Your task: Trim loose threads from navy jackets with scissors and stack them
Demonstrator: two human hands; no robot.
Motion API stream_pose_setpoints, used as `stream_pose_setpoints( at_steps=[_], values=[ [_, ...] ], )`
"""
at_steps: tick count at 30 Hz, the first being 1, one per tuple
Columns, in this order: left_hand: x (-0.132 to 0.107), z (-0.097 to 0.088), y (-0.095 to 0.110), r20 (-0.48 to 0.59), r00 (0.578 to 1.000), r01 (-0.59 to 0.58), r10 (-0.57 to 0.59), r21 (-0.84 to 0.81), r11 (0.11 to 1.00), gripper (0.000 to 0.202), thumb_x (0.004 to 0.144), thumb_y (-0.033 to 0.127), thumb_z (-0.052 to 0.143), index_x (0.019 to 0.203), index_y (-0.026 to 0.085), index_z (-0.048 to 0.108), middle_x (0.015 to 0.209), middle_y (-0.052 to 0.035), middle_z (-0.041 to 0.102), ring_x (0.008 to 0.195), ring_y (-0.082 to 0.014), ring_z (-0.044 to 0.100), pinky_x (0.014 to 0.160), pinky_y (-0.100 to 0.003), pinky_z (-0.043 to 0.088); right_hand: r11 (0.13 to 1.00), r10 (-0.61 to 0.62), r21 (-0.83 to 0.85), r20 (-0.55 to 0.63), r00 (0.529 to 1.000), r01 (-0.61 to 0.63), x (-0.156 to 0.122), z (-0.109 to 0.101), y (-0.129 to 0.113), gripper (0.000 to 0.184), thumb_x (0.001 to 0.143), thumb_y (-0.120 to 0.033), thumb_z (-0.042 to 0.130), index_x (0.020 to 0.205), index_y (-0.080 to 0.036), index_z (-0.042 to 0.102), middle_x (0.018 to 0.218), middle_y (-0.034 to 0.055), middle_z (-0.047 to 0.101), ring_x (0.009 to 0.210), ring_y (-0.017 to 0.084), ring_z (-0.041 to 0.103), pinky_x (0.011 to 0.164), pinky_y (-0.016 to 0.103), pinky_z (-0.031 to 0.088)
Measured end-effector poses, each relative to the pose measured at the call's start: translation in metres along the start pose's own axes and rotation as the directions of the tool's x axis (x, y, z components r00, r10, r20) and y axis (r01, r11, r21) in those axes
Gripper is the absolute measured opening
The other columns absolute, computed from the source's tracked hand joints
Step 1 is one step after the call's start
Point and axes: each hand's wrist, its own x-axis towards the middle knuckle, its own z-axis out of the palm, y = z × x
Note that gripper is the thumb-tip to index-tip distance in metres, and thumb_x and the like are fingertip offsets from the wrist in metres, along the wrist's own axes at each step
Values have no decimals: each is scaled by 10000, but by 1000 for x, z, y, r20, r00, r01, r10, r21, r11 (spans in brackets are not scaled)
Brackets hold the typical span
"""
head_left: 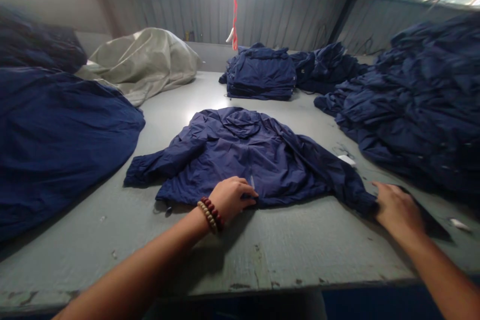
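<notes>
A dark blue jacket (pixel 243 155) lies spread flat on the grey table (pixel 262 250), hood away from me, one sleeve stretched to the left. My left hand (pixel 232 197), with a bead bracelet on the wrist, pinches the jacket's bottom hem near the middle. My right hand (pixel 397 207) rests on the end of the jacket's right sleeve near a dark piece of cloth; its fingers are partly hidden.
A folded stack of blue jackets (pixel 260 72) sits at the back. A big loose heap of blue garments (pixel 423 105) fills the right side, another blue mass (pixel 52 140) the left. A grey-beige cover (pixel 146 62) lies back left. The table's front edge is close to me.
</notes>
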Motion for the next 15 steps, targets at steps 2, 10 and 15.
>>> stream_pose_setpoints(
  at_steps=[2,10,15],
  values=[
    [-1,1,-2,9,1000,17,-16,-26,1000,181,917,332,777,1084,289,832,1076,-21,786,1044,-224,693,950,-333,524,966,65,-247,-35,997,-72,-5,0,6,527,790,-355,486,1262,-181,643,1330,303,607,1217,454,558,905,587,393],
    [-3,-3,-4,56,998,2,3,-100,995,272,888,330,800,1153,270,812,1131,-48,766,1084,-246,673,979,-369,524,893,87,-443,-6,996,-80,-17,2,4,424,924,-302,494,1249,-130,705,1314,224,679,1098,428,630,822,518,497],
    [-7,-4,-4,56,998,8,-1,-111,994,298,891,325,791,1184,268,793,1154,-53,752,1100,-247,656,991,-377,526,903,2,-429,-14,1000,-8,-15,10,-8,339,901,-227,517,1150,-162,739,1241,172,719,1062,360,676,868,474,556]
  ],
)
